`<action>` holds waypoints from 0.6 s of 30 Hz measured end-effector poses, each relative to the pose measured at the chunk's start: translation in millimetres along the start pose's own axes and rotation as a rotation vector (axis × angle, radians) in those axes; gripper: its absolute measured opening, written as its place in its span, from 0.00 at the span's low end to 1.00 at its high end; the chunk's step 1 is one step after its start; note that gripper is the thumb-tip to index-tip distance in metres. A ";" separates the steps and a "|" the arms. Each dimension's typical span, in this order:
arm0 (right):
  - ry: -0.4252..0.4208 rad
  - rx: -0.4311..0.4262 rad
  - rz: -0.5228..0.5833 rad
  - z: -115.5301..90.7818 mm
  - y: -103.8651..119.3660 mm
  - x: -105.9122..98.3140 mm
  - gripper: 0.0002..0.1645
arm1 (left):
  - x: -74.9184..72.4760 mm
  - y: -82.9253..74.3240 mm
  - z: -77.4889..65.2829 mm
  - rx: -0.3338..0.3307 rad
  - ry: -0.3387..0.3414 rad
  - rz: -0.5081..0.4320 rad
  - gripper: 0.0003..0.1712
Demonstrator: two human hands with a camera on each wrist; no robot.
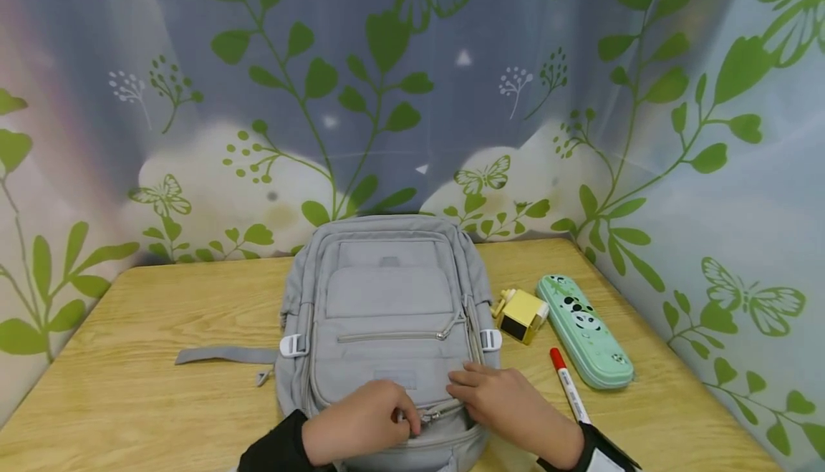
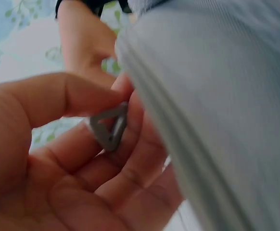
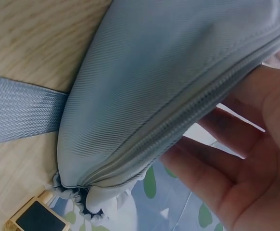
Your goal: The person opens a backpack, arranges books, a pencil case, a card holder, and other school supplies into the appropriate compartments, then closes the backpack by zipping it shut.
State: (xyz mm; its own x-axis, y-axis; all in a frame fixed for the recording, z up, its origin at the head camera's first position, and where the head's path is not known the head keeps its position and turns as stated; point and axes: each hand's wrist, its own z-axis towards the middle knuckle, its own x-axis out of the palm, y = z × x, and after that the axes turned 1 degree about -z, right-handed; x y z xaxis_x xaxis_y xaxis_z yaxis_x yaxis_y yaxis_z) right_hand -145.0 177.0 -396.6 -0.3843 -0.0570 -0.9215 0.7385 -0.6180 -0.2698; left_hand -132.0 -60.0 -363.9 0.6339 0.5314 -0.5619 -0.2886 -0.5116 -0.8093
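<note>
A grey backpack (image 1: 393,293) lies on the wooden table with its front face up. At its lower edge my left hand (image 1: 367,418) pinches a zipper pull, thumb and curled fingers meeting at the zipper. In the left wrist view the triangular grey zipper pull (image 2: 108,127) shows between thumb and fingers of that hand (image 2: 77,168). My right hand (image 1: 509,404) rests on the lower right of the backpack, palm down. From the right wrist, the fairly straight fingers of the right hand (image 3: 246,144) touch the bag along a closed zipper seam (image 3: 197,108).
Right of the backpack are a gold block-shaped object (image 1: 520,314) with a dark face, a mint green panda pencil case (image 1: 583,332) and a red-capped marker (image 1: 568,386). A grey strap (image 1: 225,354) extends left across the table (image 1: 161,314). Leaf-patterned curtains (image 1: 387,99) hang behind.
</note>
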 end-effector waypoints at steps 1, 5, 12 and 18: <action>0.011 0.006 0.015 -0.4 0.0 -0.3 0.14 | -2.7 2.2 -3.8 -0.006 -0.007 0.001 0.13; 0.055 0.026 0.079 -0.7 -0.8 -3.2 0.15 | -15.2 15.0 -19.7 -0.007 -0.018 -0.005 0.14; 0.092 0.033 0.129 1.1 -1.9 -5.6 0.16 | -34.2 26.2 -44.0 0.005 -0.003 -0.020 0.13; 0.109 0.027 0.162 -0.9 -4.4 -5.6 0.16 | -55.2 37.7 -58.0 -0.001 -0.009 -0.003 0.14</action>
State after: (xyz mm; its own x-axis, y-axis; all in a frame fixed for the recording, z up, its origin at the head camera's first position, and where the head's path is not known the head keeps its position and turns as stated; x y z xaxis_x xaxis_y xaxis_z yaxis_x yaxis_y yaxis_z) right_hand -145.6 180.7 -390.5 -0.1981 -0.0734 -0.9774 0.7700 -0.6287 -0.1088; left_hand -136.3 -147.7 -353.5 0.6286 0.5388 -0.5609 -0.2855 -0.5109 -0.8108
